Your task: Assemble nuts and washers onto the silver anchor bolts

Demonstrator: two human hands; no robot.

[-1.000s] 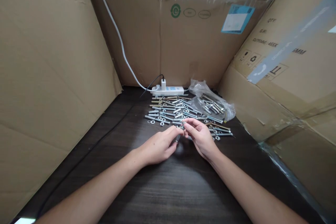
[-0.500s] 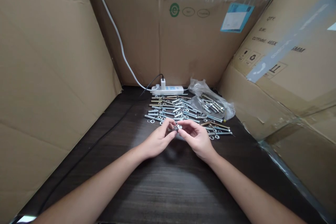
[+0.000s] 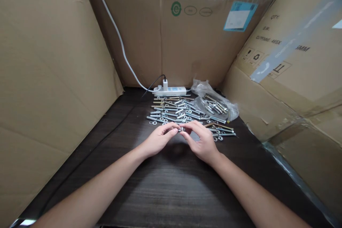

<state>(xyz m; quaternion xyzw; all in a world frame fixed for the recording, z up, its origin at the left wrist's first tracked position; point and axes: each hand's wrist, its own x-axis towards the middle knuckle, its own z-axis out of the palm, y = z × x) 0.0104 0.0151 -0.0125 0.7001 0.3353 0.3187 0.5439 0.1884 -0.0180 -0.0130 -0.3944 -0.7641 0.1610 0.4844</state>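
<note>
My left hand (image 3: 161, 138) is closed, thumb and index fingertip pinching a small silver bolt (image 3: 179, 130), mostly covered by the fingers. Against its right end, my right hand (image 3: 201, 141) pinches a silver nut (image 3: 183, 129) between thumb and fingers. The two hands meet fingertip to fingertip just above the dark table (image 3: 171, 192). Behind them lie rows of silver and brass-coloured expansion bolts (image 3: 196, 117), with loose washers (image 3: 154, 123) and nuts (image 3: 220, 138) scattered among them.
A clear plastic bag (image 3: 232, 111) holding more bolts lies at the back right. Behind the rows sits a white power strip (image 3: 175, 91) with a plugged-in charger. A black cable (image 3: 107, 136) crosses the table's left side. Cardboard walls (image 3: 139, 35) enclose the table on three sides.
My left fingers have closed further over the bolt, and the nut has turned and is less visible. Both hands stay in nearly the same place; the view has shifted slightly.
</note>
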